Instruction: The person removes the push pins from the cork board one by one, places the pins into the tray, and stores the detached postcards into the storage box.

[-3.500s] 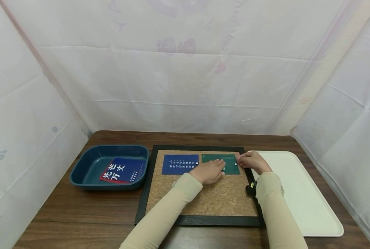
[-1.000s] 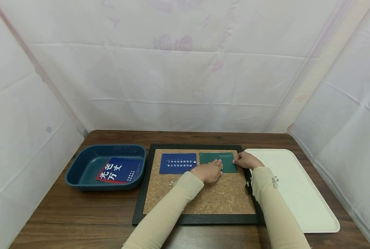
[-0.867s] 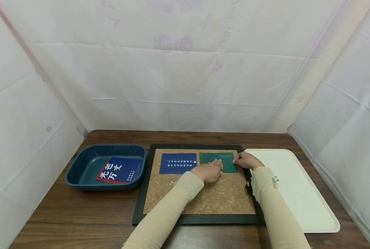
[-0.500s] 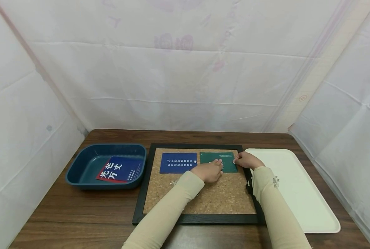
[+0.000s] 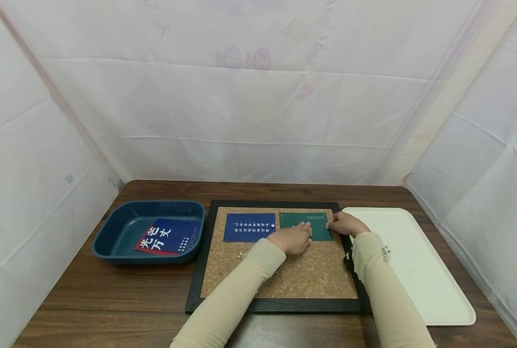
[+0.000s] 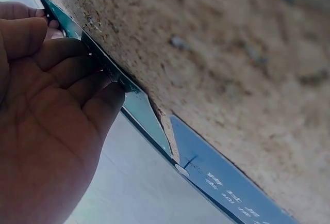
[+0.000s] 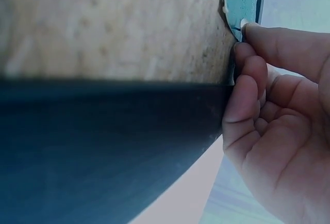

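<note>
On the corkboard [image 5: 310, 278] — which lies on the bench [image 5: 119, 299] — the left hand [image 5: 289, 240] rests straightened fingers on a green card [image 5: 321, 228]; the right hand [image 5: 347, 224] pinches 1 white pin [image 7: 244, 23] at that card's right edge. A blue card [image 5: 248, 227] lies just left.

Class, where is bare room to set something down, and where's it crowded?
Free: the white tray, right of the right sleeve; tabletop in front of the basin, left of the corkboard. Crowded: the corkboard's far strip, with blue card, green card, left hand and right hand.
</note>
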Tool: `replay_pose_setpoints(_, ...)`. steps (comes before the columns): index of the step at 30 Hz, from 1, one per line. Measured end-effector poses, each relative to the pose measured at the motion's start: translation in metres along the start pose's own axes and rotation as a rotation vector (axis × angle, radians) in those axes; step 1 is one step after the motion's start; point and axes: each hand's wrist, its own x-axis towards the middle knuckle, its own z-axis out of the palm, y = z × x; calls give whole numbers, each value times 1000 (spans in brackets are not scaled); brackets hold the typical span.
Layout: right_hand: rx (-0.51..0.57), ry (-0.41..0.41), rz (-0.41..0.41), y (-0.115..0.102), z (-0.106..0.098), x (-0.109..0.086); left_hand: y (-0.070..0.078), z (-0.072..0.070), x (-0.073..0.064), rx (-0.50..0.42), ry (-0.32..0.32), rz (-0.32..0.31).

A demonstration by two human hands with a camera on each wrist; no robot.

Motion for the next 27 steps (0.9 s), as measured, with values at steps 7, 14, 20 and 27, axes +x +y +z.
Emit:
replay_pose_setpoints(7, -16, 1, 0, 0, 0, 0, -1, 0, 1, 9, 3, 9)
replay_pose_setpoints(14, -22, 2, -4, -1, 0, 0, -1, 1, 3, -21, -7, 2)
replay_pose_setpoints(20, -14, -10, 2, 0, -1, 0, -1, 1, 2, -17, 0, 5)
replay_pose_setpoints(27, -21, -22, 16, 0, 0, 2, 0, 0, 1, -28, 1, -2)
